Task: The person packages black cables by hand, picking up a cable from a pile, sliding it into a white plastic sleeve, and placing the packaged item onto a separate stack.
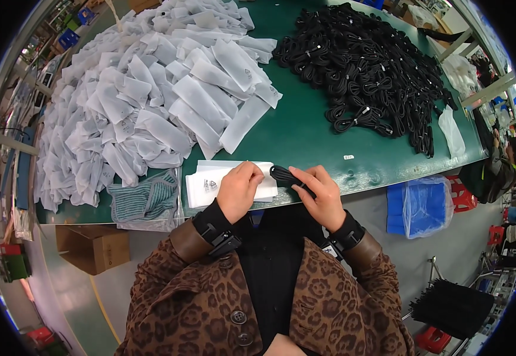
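My right hand [323, 199] is closed on a bundled black cable [280, 175], whose looped end points left over the table's front edge. My left hand [238, 191] has its thumb and fingers pinched together at the top white bag [265, 188] of a small flat stack. The cable's loop lies right beside the open-looking right end of this bag, close to my left fingertips. Part of the stack is hidden under my left hand. Both wrists carry black strapped devices.
A large heap of filled white bags [151, 89] covers the left of the green table [293, 124]. Bundled black cables [365, 65] are piled at the right. A striped teal cloth [144, 197] lies front left. Below stand a cardboard box [95, 246] and a lined blue bin [415, 204].
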Motion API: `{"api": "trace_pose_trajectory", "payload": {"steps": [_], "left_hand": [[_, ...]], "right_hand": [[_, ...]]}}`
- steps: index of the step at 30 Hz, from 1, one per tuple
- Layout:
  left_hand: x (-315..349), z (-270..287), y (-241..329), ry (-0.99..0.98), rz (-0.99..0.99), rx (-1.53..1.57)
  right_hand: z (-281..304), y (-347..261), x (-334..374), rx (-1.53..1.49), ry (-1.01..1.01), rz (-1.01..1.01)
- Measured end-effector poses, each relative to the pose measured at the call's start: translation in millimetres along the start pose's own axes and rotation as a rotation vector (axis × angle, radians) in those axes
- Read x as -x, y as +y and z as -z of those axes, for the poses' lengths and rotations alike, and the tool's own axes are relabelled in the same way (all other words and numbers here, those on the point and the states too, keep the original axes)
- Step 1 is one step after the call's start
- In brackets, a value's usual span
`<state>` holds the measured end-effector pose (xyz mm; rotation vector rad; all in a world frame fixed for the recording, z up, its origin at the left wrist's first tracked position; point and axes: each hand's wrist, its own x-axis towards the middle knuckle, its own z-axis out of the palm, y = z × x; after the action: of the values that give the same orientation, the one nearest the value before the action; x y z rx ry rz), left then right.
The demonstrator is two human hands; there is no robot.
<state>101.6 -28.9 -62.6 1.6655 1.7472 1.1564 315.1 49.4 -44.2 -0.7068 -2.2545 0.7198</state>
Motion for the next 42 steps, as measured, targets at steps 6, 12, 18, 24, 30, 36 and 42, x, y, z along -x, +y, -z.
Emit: {"api": "trace_pose_trajectory", "payload": {"steps": [6, 12, 18, 24, 30, 36, 42], "left_hand": [[1, 5, 9, -0.039, -0.314, -0.225], [3, 0, -1, -0.029, -0.250, -0.255], [5, 1, -1, -0.024, -0.042, -0.067], [5, -1, 2, 0.011, -0.073, -0.073], [15, 32, 10, 0.137, -0.352, -0.225], [77, 122, -22, 0.521, -0.037, -0.698], [124, 142, -73, 0.398, 0.145, -0.656]], "right_hand": [[-2, 1, 3, 0.030, 0.049, -0.010], [-4, -1, 5, 0.027, 0.045, -0.031], [-1, -5, 8, 0.071, 0.050, 0.005], [-1, -3, 6, 0.188, 0.028, 0.105], [-1, -3, 0, 0.139, 0.057, 0.056], [5, 9, 9, 0.066, 0.133, -0.091], [-3, -3, -9, -0.006, 0.074, -0.095]]}}
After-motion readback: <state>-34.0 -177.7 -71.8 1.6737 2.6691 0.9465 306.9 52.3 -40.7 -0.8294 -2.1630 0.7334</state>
